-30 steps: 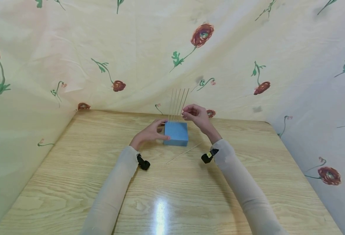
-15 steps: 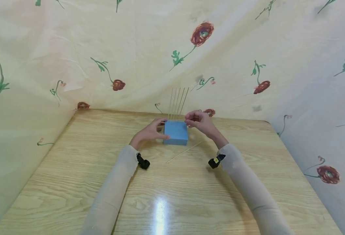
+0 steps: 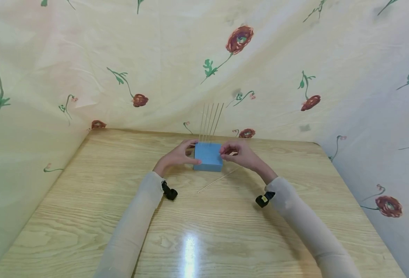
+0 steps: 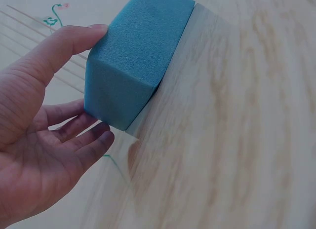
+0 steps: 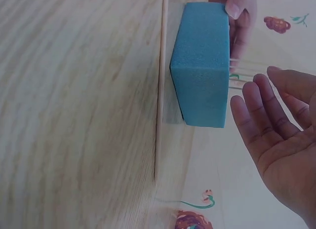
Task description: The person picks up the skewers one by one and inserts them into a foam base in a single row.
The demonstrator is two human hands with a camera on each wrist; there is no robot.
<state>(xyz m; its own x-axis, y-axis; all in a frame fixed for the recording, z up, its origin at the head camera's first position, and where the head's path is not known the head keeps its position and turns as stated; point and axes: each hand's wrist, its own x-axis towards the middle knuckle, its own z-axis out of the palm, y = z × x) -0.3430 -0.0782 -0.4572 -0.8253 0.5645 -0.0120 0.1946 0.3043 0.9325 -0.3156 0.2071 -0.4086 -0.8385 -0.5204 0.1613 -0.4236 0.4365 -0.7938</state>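
A blue foam block lies on the wooden table, with several thin wooden sticks standing in a row along its far edge, leaning slightly. My left hand steadies the block from the left. Its thumb presses the near top edge, and the fingers reach round the left side in the left wrist view. My right hand hovers by the block's right edge; its fingers are loosely bent with nothing between them in the right wrist view. Nearer to me, a loose wooden stick lies diagonally; whether it is one or two is unclear.
The wooden table spreads out toward me and to both sides. Flower-printed cloth hangs behind the table and along its left and right sides. A bright light reflection shows on the near tabletop.
My right hand has come down from beside the rightmost standing stick, moving toward me and slightly right to the block's right edge. The left hand, block and sticks stay in place.
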